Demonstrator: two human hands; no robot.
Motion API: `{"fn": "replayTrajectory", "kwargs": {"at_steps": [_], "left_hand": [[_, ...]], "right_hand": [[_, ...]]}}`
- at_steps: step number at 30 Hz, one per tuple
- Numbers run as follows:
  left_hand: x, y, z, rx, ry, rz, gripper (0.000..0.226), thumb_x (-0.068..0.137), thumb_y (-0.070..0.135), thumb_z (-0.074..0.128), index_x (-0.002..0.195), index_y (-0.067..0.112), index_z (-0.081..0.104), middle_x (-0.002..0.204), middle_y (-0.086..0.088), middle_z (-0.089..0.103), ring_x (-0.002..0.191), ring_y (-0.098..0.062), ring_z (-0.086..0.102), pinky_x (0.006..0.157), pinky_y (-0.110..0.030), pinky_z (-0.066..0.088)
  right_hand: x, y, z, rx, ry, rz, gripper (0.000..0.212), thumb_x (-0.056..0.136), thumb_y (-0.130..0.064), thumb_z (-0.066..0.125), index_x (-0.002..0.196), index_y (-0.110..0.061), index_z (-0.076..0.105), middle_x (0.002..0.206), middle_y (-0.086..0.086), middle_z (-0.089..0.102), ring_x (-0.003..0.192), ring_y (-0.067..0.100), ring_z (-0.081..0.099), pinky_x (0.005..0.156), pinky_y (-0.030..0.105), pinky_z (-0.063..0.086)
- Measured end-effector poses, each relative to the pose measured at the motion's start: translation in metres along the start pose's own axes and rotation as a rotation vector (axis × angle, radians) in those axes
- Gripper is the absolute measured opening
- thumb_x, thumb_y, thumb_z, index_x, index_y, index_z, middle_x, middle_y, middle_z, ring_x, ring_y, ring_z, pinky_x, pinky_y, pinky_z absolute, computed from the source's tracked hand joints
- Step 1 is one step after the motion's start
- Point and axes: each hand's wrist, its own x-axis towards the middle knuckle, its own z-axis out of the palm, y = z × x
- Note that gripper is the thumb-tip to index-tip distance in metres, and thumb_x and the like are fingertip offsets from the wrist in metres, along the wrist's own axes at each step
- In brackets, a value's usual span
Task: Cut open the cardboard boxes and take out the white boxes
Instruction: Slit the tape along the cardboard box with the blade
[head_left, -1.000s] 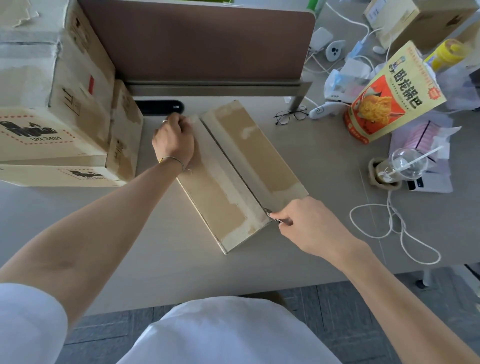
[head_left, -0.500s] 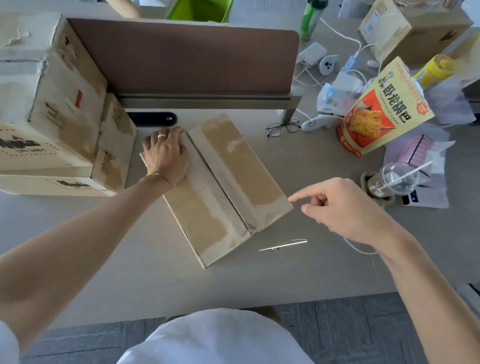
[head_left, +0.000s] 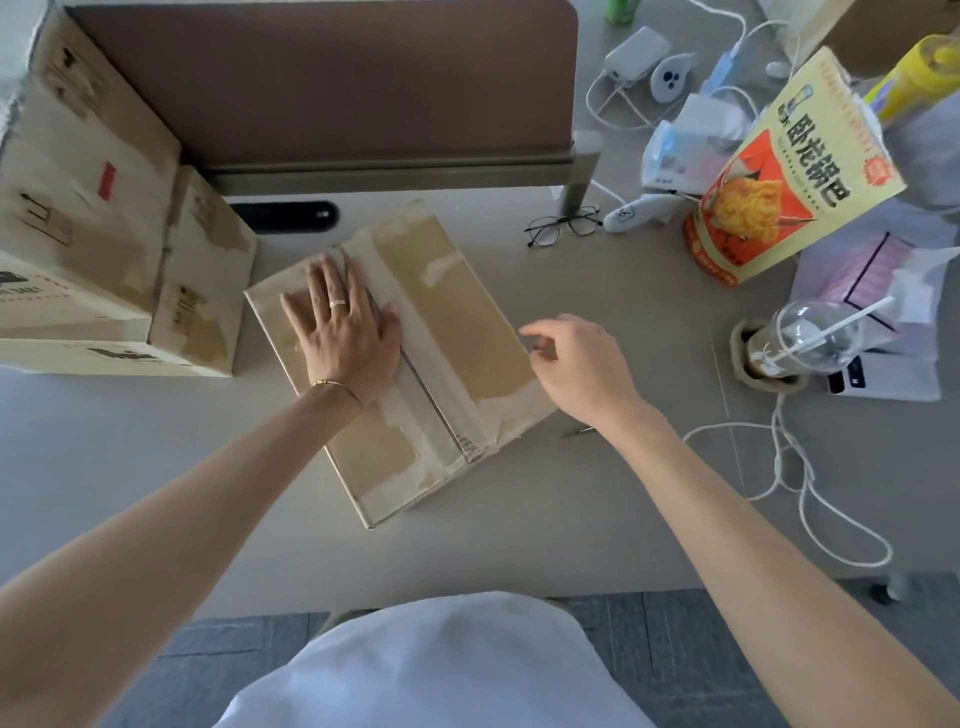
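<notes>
The cardboard box (head_left: 405, 358) lies flat and askew on the desk (head_left: 519, 545), its centre seam (head_left: 426, 384) slit so a dark gap shows between the two top flaps. The left hand (head_left: 340, 327) rests flat on the left flap with fingers spread, grasping nothing, only pressing down. The right hand (head_left: 582, 364) hovers at the outer edge of the right flap, fingers loosely curled toward that edge; it appears to hold nothing, and whether the fingertips touch the cardboard cannot be told. A thin metal cutter (head_left: 577, 431) lies on the desk just beneath the right wrist, apart from both hands. The step seems to be lifting the flaps. To do it well, the right fingers would do best to hook under the flap at the seam side, not the outer edge, while the left palm shifts off its own flap toward the box's side, so it steadies without pinning the lid. No white box is visible yet.
</notes>
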Motion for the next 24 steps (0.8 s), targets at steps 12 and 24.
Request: {"fn": "replayTrajectory", "kwargs": {"at_steps": [12, 24], "left_hand": [[0.002, -0.016, -0.005, 0.013, 0.000, 0.292, 0.065, 0.104, 0.045, 0.027, 0.164, 0.026, 0.010, 0.172, 0.004, 0.005, 0.159, -0.023, -0.002, 0.126, -0.056, 0.000], [0.008, -0.020, -0.017, -0.448, 0.056, 0.279, 0.076, 0.080, 0.003, 0.038, 0.156, 0.005, 0.033, 0.162, -0.016, 0.034, 0.154, -0.027, 0.023, 0.128, -0.045, 0.010]], "right_hand": [[0.032, -0.047, 0.054, -0.109, -0.010, -0.232, 0.076, 0.092, -0.024, 0.066, 0.157, -0.020, 0.027, 0.167, 0.019, 0.006, 0.150, 0.042, 0.020, 0.112, 0.052, 0.041], [0.003, -0.109, 0.064, -0.259, 0.004, -0.191, 0.089, 0.086, -0.041, 0.069, 0.159, -0.022, 0.021, 0.169, 0.020, 0.003, 0.155, 0.042, 0.004, 0.120, 0.062, 0.021]]}}
